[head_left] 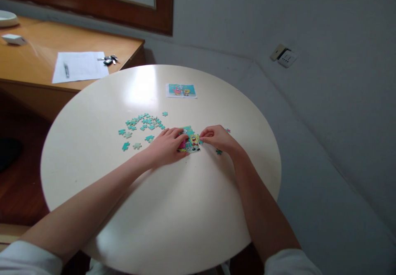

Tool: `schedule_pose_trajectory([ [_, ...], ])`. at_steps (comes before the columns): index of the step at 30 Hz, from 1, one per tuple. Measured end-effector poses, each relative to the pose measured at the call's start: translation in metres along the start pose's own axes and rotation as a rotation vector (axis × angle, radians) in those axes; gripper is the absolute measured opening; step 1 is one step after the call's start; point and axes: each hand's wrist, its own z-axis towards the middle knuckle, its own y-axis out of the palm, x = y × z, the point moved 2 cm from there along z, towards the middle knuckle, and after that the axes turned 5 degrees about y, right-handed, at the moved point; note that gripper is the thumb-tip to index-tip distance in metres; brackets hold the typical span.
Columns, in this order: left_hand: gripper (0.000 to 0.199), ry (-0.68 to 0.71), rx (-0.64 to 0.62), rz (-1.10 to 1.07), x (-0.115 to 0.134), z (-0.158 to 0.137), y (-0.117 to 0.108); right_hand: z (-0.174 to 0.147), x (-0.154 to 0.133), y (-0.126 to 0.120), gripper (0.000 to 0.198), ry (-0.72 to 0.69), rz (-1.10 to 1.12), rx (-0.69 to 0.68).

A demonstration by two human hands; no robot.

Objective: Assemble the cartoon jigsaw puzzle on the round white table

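Note:
A partly joined jigsaw puzzle (194, 143) with a yellow cartoon figure lies on the round white table (173, 209). My left hand (169, 143) rests over its left side with fingers spread, covering part of the picture. At the right edge, my right hand (218, 137) pinches a small teal puzzle piece (201, 141) between thumb and fingertips. Fingers hide much of that piece, and I cannot tell whether it is fitted in. Loose teal puzzle pieces (148, 121) are scattered beyond my left hand. One dark teal piece (219, 152) sits just below my right hand.
Toward the table's far side lies a small picture sheet (181, 91) with cartoon figures. A wooden desk (37, 60) adjoins at the left, bearing paper (83, 66), keys (109, 60) and a white box (14, 39). The wall behind has a socket (287, 58).

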Motion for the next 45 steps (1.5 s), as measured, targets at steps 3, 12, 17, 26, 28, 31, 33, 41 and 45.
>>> schedule_pose_trajectory([
  [3, 0.05, 0.003, -0.003, -0.001, 0.0, 0.0, 0.0, 0.0, 0.001, 0.001, 0.003, 0.009, -0.01, 0.005],
  [12, 0.048, 0.011, 0.005, -0.012, 0.0, -0.001, -0.001, 0.0, 0.0, 0.002, 0.004, 0.023, -0.064, 0.023],
  [17, 0.047, 0.004, 0.007, -0.012, 0.001, 0.0, -0.001, 0.001, -0.001, 0.004, 0.003, 0.019, -0.093, 0.021],
  [26, 0.049, 0.008, -0.002, 0.006, 0.0, 0.0, 0.002, 0.003, 0.001, 0.007, 0.006, -0.022, -0.137, 0.029],
  [28, 0.049, 0.012, 0.001, 0.01, -0.001, 0.0, 0.002, 0.004, 0.002, 0.007, 0.007, -0.031, -0.149, 0.028],
  [31, 0.049, 0.012, 0.0, 0.01, 0.0, 0.0, 0.001, 0.005, 0.003, 0.007, 0.008, -0.041, -0.159, 0.03],
  [33, 0.049, 0.008, -0.005, 0.008, 0.0, -0.001, 0.0, 0.005, 0.003, 0.007, 0.009, -0.048, -0.164, 0.036],
  [41, 0.046, 0.005, 0.011, -0.008, -0.001, -0.001, 0.001, 0.001, 0.001, -0.002, 0.024, -0.06, 0.006, 0.013],
  [45, 0.047, 0.0, -0.004, -0.002, -0.001, -0.001, 0.001, -0.003, 0.0, -0.009, 0.028, -0.047, 0.058, 0.004],
])
